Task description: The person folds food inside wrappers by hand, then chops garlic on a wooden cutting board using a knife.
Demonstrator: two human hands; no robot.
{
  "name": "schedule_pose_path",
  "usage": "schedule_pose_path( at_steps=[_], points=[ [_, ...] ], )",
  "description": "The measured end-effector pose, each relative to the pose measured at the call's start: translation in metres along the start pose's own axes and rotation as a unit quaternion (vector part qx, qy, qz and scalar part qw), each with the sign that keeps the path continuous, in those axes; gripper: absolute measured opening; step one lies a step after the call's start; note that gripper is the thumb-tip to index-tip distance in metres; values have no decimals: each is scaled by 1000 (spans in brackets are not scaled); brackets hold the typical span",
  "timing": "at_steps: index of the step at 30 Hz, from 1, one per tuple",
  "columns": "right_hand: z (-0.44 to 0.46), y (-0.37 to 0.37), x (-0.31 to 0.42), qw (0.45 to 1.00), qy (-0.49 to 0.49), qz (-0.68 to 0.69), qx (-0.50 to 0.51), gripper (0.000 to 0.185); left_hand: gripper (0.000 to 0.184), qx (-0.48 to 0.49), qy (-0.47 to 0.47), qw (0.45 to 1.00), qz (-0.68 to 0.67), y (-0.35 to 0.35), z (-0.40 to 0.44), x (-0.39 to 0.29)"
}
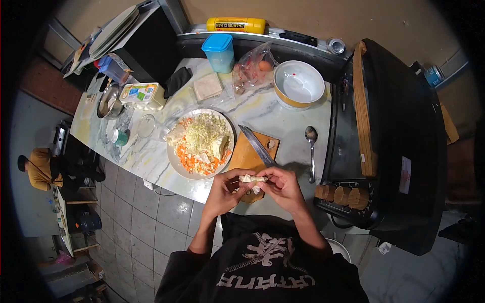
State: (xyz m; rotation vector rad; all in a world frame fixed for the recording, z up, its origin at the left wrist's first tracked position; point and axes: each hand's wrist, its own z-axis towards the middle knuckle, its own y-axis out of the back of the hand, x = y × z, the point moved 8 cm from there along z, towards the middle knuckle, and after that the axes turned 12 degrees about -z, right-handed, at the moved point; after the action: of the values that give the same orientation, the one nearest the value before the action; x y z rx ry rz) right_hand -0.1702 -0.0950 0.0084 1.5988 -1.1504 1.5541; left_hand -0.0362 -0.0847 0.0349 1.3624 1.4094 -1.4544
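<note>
My left hand (222, 193) and right hand (281, 188) meet in front of me, the fingertips of both closed on a small pale ragged piece (253, 179) – what it is, I cannot tell. It sits between my 2 hands, in my view across the nearer part of a light-brown wooden cutting board (244, 160). On that board a long knife with a silver blade (256, 145) lies at a slant, its tip towards the far left corner (its handle end is hidden by my right hand). A small pale-brown scrap (271, 144) lies near the far right corner.

Just left of the board is a round white plate (188, 174), heaped with pale-green shredded cabbage (207, 129) and orange diced carrot (189, 160). To the right, a shiny metal spoon (311, 151) lies on the white marble-patterned countertop (295, 121), bowl end away from me. Farther back stand a round white bowl with a yellow outside (298, 83) and – beside it – a clear plastic bag (246, 73) with at least 1 brown egg (264, 65).
</note>
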Motion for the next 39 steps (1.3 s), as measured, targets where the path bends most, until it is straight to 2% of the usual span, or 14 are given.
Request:
schedule_pose_path(
  at_steps=[9, 16, 21, 23, 26, 39],
  points=[
    [-3, -1, 11, 998, 29, -40, -38, 20, 23, -14, 27, 999, -33, 6, 1, 8],
    [-3, -2, 21, 994, 99, -20, -41, 20, 18, -6, 54, 998, -26, 7, 2, 10],
    [-1, -1, 27, 993, 114, -26, -13, 21, 16, -21, 28, 999, 5, 7, -1, 6],
    [-1, -3, 23, 997, 77, 25, 6, 21, 16, -30, 17, 999, 21, 4, -2, 0],
    [-1, -3, 19, 999, 44, 28, 8, 21, 16, -42, 0, 998, 44, 2, -3, -6],
    [0, 2, 14, 999, 46, 3, -28, 19, 17, -48, -107, 989, 92, -2, -2, -15]
  ],
)
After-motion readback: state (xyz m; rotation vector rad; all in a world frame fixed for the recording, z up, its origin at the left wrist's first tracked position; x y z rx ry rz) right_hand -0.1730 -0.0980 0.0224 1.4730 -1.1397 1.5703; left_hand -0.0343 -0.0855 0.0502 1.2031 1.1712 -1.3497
